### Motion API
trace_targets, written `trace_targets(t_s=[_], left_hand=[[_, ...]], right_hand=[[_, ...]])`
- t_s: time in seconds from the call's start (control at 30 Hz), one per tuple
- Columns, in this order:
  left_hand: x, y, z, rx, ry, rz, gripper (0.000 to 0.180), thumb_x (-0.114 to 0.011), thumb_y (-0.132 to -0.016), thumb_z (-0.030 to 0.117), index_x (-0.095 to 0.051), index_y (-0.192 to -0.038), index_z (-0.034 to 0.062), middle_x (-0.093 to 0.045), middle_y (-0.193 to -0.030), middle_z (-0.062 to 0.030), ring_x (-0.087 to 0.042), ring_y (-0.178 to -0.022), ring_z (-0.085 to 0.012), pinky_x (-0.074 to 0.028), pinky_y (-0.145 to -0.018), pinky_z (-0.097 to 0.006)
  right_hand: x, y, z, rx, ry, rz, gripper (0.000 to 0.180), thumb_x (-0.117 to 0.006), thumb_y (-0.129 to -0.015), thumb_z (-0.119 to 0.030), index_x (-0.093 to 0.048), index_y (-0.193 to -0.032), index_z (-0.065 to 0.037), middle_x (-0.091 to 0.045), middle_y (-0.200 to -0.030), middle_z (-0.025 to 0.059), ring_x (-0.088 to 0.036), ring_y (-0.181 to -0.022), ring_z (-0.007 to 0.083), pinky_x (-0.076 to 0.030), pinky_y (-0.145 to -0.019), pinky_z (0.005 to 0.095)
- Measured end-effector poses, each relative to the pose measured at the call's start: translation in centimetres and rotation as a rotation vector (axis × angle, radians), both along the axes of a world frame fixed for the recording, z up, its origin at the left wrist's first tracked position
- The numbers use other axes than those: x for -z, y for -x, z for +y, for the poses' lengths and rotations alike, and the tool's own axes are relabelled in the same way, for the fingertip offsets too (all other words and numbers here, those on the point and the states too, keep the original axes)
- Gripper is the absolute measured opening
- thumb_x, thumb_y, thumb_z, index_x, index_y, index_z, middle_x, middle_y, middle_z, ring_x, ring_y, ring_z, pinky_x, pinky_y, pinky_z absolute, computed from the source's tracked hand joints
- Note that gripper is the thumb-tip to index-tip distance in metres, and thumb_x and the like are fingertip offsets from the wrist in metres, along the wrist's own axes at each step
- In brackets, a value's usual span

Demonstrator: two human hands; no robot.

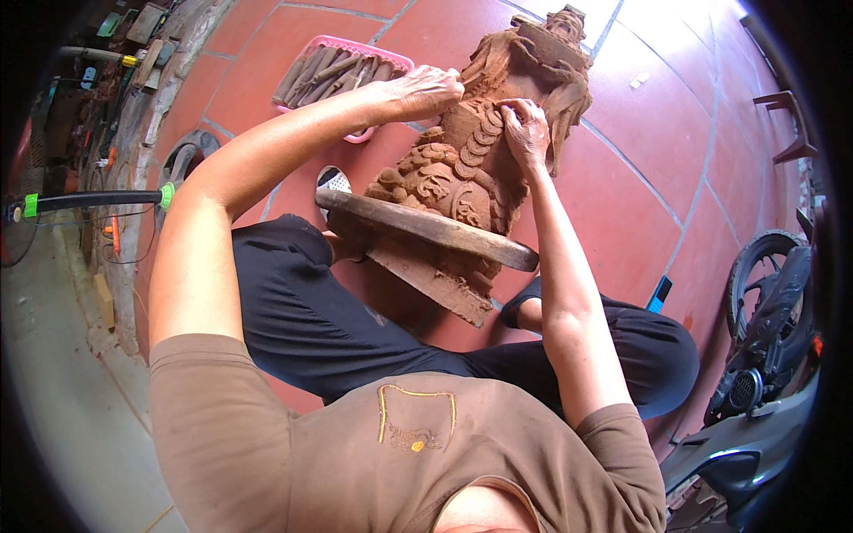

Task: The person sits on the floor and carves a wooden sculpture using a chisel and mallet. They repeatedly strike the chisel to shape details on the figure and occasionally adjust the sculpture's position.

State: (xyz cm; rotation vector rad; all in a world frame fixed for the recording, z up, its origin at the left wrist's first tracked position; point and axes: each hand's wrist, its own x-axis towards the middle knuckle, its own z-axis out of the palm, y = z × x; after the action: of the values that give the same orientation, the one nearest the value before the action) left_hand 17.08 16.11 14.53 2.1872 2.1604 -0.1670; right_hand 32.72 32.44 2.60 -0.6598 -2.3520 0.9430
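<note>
Left hand (432, 92): curled nearly closed; contents hidden.
Right hand (526, 131): half-curled, fingertips at carved statue (449, 182); hold unclear.
Relief risk: stray pressure could chip raised discs (479, 146).

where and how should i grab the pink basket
Probably by its far rim, reaching from the far side: that edge of the pink basket shows bare, while brown sticklike pieces fill the middle and the left forearm crosses in front of its near side.
</note>
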Motion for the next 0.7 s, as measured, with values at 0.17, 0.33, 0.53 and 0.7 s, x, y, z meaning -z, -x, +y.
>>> trace_targets(t_s=[0.17,0.33,0.53,0.7], left_hand=[[-1.7,0.5,2.5,-0.23,0.075,-0.168,0.009,-0.059,-0.078,0.006,-0.064,-0.075,-0.002,-0.065,-0.076,-0.0246,-0.068,-0.079,-0.0401,-0.052,-0.065,-0.048],[-0.4,2.2,2.6,-0.205,-0.125,-0.158,0.011,-0.061,-0.078,0.004,-0.061,-0.088,-0.0008,-0.066,-0.077,-0.0223,-0.067,-0.077,-0.0395,-0.051,-0.066,-0.048],[0.5,2.1,2.3,-0.335,-0.254,-0.436,0.031,-0.074,-0.079,0.015,-0.054,-0.098,0.0015,-0.066,-0.077,-0.0171,-0.068,-0.076,-0.0295,-0.052,-0.07,-0.042],[3.7,2.8,0.7,-0.359,-0.442,-0.601,0.031,-0.079,-0.08,0.02,-0.06,-0.098,0.0041,-0.068,-0.086,-0.0123,-0.067,-0.081,-0.0204,-0.053,-0.071,-0.035]], right_hand=[[-0.1,0.1,0.0,0.002,0.0,0.01,0.016,-0.064,-0.09,-0.021,-0.075,-0.096,-0.011,-0.07,-0.099,0.0075,-0.064,-0.097,0.0261,-0.049,-0.087,0.0364],[0.3,0.2,0.2,-0.001,0.026,0.011,0.016,-0.063,-0.089,-0.025,-0.075,-0.094,-0.016,-0.07,-0.1,0.0043,-0.063,-0.098,0.0251,-0.049,-0.087,0.0375],[1.0,0.2,0.6,0.016,0.014,-0.005,0.017,-0.063,-0.088,-0.028,-0.076,-0.094,-0.019,-0.07,-0.101,0.0023,-0.062,-0.099,0.0246,-0.048,-0.087,0.0393],[0.6,0.3,0.1,0.023,0.069,-0.007,0.018,-0.062,-0.088,-0.028,-0.076,-0.093,-0.019,-0.07,-0.102,0.0022,-0.062,-0.101,0.0252,-0.046,-0.088,0.0411]])
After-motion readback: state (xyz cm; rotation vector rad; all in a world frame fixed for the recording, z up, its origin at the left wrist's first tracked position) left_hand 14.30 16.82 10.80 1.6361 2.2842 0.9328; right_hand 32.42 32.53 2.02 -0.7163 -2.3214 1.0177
